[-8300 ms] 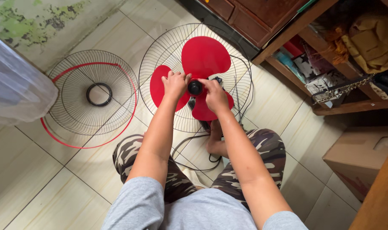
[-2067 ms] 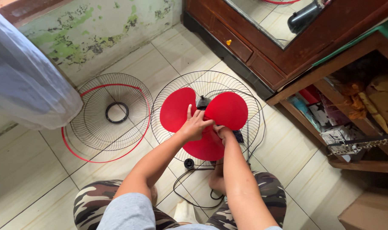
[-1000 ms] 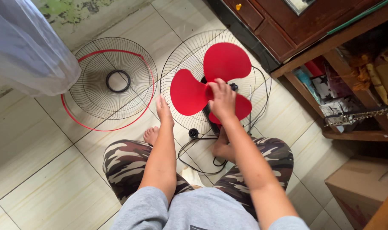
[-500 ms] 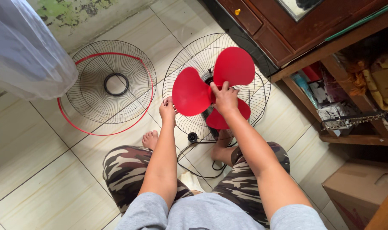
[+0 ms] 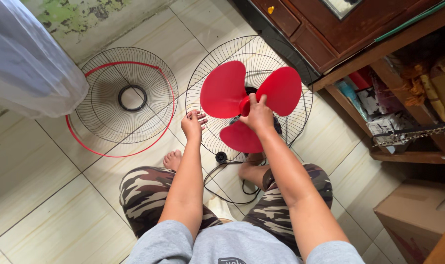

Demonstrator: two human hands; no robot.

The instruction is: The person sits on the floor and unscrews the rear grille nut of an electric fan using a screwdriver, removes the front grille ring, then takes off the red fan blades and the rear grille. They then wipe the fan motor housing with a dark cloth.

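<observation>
Red three-bladed fan propeller (image 5: pixel 242 105) being held up at its hub, hovering over the round wire fan guard (image 5: pixel 291 122) lying on the tiles

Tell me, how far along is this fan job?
Done: the front grille is off, lying on the tiled floor. In hand: the right hand grips the red blade at its hub; the left hand steadies the rear grille. Left: the blade sits inside that grille.
</observation>
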